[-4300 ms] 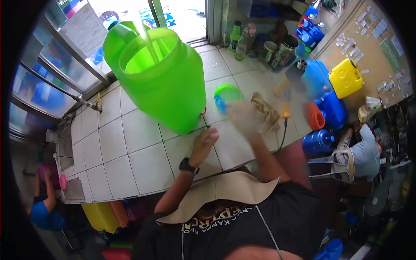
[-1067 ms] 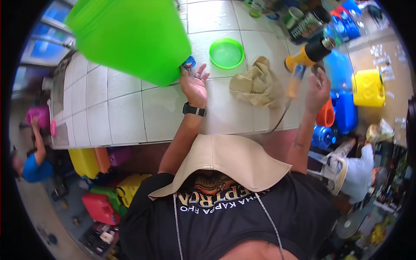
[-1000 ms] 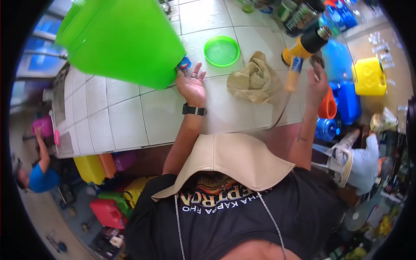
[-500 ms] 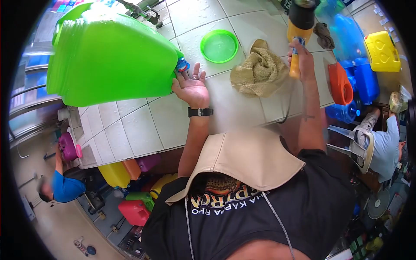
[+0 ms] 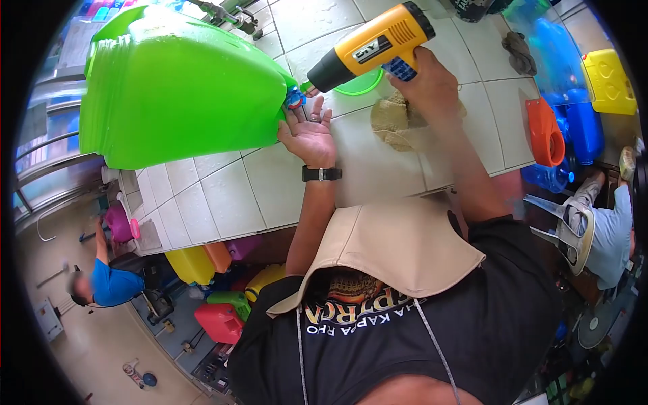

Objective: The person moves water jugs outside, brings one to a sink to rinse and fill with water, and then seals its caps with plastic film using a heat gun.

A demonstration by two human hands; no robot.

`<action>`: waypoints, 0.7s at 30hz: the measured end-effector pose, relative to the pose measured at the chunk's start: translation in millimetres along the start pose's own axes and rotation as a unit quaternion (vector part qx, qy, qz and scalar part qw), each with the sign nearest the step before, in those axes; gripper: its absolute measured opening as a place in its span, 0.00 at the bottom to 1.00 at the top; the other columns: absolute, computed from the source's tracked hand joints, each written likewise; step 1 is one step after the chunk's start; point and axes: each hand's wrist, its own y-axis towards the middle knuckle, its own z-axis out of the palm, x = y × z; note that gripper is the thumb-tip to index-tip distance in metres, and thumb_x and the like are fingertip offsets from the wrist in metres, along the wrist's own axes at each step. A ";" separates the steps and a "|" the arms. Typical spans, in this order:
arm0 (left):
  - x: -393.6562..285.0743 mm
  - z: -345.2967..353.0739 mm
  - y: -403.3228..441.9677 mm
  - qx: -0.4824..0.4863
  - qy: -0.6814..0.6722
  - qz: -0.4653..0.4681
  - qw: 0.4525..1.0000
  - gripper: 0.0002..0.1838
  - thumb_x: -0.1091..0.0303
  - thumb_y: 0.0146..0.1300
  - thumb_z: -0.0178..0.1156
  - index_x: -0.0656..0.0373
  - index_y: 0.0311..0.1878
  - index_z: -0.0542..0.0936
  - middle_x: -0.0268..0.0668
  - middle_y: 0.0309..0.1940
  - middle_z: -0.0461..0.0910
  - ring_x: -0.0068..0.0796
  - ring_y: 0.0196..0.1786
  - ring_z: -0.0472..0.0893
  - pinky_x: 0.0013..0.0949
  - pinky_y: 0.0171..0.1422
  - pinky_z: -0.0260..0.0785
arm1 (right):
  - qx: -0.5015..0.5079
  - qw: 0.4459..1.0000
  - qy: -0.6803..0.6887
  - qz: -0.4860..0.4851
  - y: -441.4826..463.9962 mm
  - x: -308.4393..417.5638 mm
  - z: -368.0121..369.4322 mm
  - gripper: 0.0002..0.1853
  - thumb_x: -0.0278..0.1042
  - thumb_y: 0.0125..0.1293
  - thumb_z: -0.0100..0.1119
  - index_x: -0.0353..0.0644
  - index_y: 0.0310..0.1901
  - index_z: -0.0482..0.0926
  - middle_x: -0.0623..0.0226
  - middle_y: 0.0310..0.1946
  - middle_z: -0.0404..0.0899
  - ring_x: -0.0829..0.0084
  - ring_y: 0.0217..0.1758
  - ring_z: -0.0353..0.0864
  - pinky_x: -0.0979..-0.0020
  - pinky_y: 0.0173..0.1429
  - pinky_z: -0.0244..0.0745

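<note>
My right hand (image 5: 432,84) is wrapped round the handle of a yellow and black heat gun (image 5: 378,47). Its black nozzle points left and down toward the blue spigot (image 5: 295,98) on a large green jug (image 5: 189,91). Palm up, my left hand (image 5: 312,138) lies at the jug's lower corner with fingers spread; some fingertips reach under the spigot and seem to touch it. The heat gun partly covers a round green lid (image 5: 361,86) on the counter. A brown towel (image 5: 395,125) lies below my right hand, partly hidden by that arm.
White tiles cover the counter (image 5: 233,192). An orange container (image 5: 545,131), blue jugs (image 5: 586,128) and a yellow jug (image 5: 609,81) stand at the right. A dark cloth (image 5: 518,54) lies near the back right. One person (image 5: 115,282) is at left, another (image 5: 607,236) at right.
My right hand has swung the heat gun leftward from beyond the towel, turning its nozzle toward the spigot. My left hand stays at the spigot. The whole view has shifted slightly.
</note>
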 end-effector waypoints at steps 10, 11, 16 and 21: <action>-0.3 2.1 0.3 0.002 0.008 -0.001 1.000 0.41 0.32 0.51 0.46 0.48 0.63 0.62 0.30 0.64 0.60 0.42 0.64 0.61 0.48 0.64 0.47 | 0.001 0.999 -0.031 -0.025 -5.5 -3.7 7.3 0.25 0.42 0.45 0.68 0.42 0.45 0.70 0.63 0.38 0.78 0.61 0.40 0.79 0.62 0.39 0.75; -0.2 2.0 0.3 0.002 0.008 -0.002 1.000 0.41 0.32 0.51 0.46 0.48 0.63 0.62 0.30 0.64 0.60 0.42 0.64 0.61 0.48 0.64 0.47 | 0.002 0.999 -0.031 -0.023 -6.2 -3.9 7.2 0.25 0.42 0.45 0.68 0.42 0.45 0.70 0.63 0.38 0.78 0.61 0.40 0.79 0.62 0.39 0.75; -0.3 0.3 1.7 0.003 0.005 -0.003 1.000 0.40 0.32 0.51 0.47 0.49 0.62 0.62 0.30 0.64 0.60 0.43 0.64 0.60 0.48 0.64 0.46 | 0.010 0.999 -0.036 -0.020 -4.8 -3.6 6.7 0.25 0.41 0.45 0.68 0.41 0.44 0.71 0.62 0.38 0.78 0.61 0.39 0.79 0.62 0.39 0.75; -0.1 4.1 -1.6 -0.008 0.007 0.003 1.000 0.40 0.33 0.52 0.46 0.50 0.62 0.63 0.30 0.64 0.59 0.44 0.63 0.63 0.49 0.65 0.47 | 0.014 0.999 -0.047 -0.011 1.9 -7.4 12.4 0.27 0.45 0.45 0.68 0.42 0.46 0.71 0.64 0.40 0.78 0.63 0.41 0.79 0.63 0.42 0.75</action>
